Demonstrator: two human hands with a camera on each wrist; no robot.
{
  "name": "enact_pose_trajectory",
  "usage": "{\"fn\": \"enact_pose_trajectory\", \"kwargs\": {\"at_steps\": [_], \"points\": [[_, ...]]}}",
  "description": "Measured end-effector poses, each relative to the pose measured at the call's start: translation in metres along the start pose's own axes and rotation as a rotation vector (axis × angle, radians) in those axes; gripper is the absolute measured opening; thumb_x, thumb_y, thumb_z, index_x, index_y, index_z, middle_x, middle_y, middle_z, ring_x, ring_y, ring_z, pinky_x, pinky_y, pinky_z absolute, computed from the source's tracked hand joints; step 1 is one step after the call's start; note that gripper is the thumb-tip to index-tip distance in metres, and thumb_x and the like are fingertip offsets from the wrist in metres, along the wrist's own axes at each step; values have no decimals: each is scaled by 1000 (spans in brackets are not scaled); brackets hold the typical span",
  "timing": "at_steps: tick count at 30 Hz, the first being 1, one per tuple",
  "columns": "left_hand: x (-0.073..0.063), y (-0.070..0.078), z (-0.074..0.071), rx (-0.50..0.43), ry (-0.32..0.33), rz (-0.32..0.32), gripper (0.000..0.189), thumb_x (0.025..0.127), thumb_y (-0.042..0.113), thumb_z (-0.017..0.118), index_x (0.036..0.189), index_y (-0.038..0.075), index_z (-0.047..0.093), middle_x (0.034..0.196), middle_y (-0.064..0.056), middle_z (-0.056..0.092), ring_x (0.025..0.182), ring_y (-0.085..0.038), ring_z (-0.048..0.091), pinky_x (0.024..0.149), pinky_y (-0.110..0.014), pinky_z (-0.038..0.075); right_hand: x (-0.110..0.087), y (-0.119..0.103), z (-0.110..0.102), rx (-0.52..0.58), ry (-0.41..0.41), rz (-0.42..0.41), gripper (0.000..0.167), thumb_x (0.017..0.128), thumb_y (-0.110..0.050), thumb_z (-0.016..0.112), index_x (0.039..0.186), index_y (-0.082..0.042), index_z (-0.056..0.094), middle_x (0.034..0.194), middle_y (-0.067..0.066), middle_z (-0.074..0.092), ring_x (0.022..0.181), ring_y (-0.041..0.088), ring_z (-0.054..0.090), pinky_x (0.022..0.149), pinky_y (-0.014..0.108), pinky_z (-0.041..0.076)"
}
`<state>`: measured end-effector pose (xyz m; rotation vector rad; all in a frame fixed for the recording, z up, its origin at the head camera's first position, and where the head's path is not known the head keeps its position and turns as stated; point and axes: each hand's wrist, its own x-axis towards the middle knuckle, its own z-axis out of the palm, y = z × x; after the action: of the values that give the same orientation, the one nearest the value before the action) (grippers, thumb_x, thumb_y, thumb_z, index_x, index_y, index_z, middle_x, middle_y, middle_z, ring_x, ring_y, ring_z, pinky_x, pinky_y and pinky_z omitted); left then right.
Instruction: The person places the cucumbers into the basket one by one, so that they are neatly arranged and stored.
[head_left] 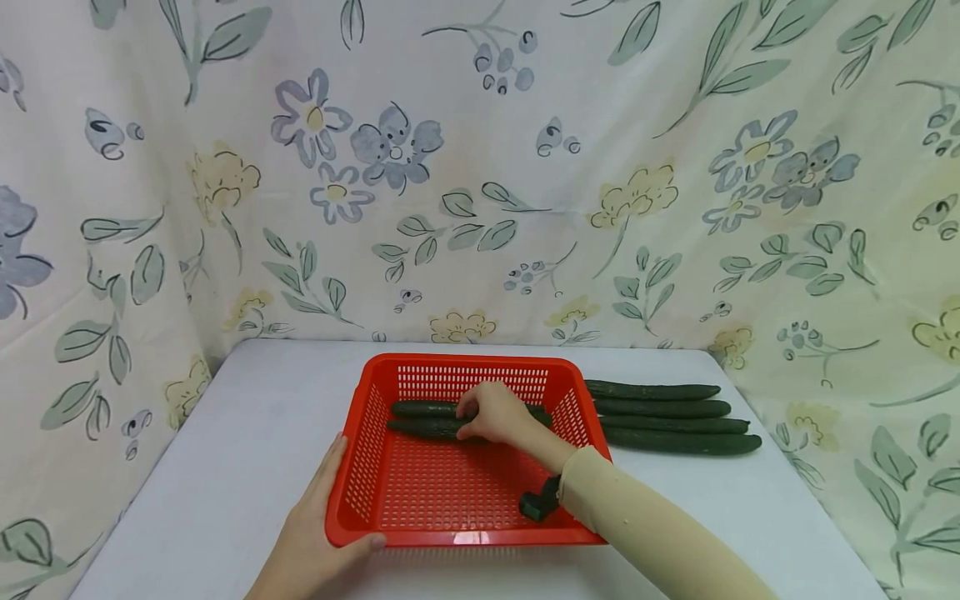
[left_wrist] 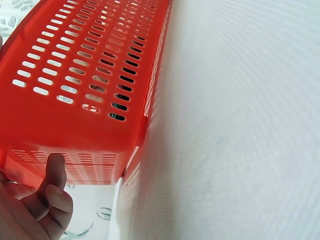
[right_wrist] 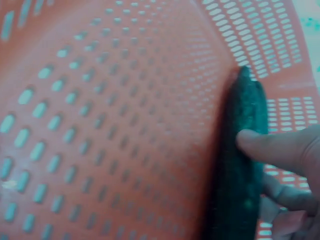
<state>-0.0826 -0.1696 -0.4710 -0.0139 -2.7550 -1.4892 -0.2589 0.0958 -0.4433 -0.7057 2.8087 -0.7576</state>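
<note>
A red plastic basket (head_left: 465,538) with slotted walls stands on the white table. Inside it, along the far side, lie two dark green cucumbers (head_left: 423,428) side by side. My right hand (head_left: 501,414) reaches in from the right and pinches the nearer cucumber (right_wrist: 235,165), thumb on its near side and fingers behind it. At the basket's front left corner is my left hand (head_left: 318,521), its fingers extended along the outside of the left wall and its thumb at the front rim. The left wrist view shows fingertips (left_wrist: 56,162) against the wall, other fingers loosely bent.
Several more cucumbers (head_left: 678,442) lie in a row on the table (head_left: 247,450) just right of the basket, their left ends hidden behind its wall. A floral curtain (head_left: 480,250) hangs behind the table. A small black device (head_left: 542,502) is strapped at my right wrist.
</note>
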Motion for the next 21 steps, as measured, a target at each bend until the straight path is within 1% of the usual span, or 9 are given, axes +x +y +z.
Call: {"fn": "enact_pose_trajectory", "kwargs": {"at_steps": [3,7,10,13,16,18,21], "points": [[0,-1,0,2,2,0,130,76,50,92,172,35,5,176,-9,21,136,-36,53,87,-42,65,-2,0,-8,-43,-48,41,21,76,-16,97,88,-17,81,89,-3,77,84,14,68,77,35,59],[2,1,0,-17,-14,-36,131,75,54,91,171,36,4,176,-8,20,138,-37,51,88,-46,65,-5,0,-18,-141,-112,165,26,73,-13,99,88,-19,79,91,-3,73,79,15,62,69,35,57],[2,2,0,-13,-22,-35,130,76,54,91,171,37,3,177,-8,19,139,-38,50,88,-46,65,-7,2,-22,-171,-115,246,26,72,-13,99,85,-20,77,90,-3,71,76,15,60,66,33,55],[2,1,0,3,-14,-3,129,77,51,91,171,36,4,176,-9,19,138,-38,51,87,-45,65,-7,2,-24,-176,-97,278,26,74,-15,99,82,-20,75,90,-3,70,76,16,60,66,34,55],[1,0,1,17,-1,36,129,78,47,92,172,35,4,176,-10,21,136,-37,52,86,-43,66,-8,1,-25,-195,-98,290,25,75,-16,98,82,-20,75,90,-3,70,77,16,61,68,35,56],[0,0,1,28,6,50,129,78,46,92,172,34,4,176,-10,21,135,-37,53,85,-41,65,-8,0,-27,-212,-99,292,24,76,-16,98,85,-19,76,91,-2,72,78,17,63,69,36,58],[1,0,2,46,16,60,129,78,46,92,172,32,5,176,-11,22,136,-37,53,86,-41,65,-10,0,-31,-213,-97,299,24,76,-15,97,91,-17,78,96,0,74,82,18,65,74,38,60]]}}
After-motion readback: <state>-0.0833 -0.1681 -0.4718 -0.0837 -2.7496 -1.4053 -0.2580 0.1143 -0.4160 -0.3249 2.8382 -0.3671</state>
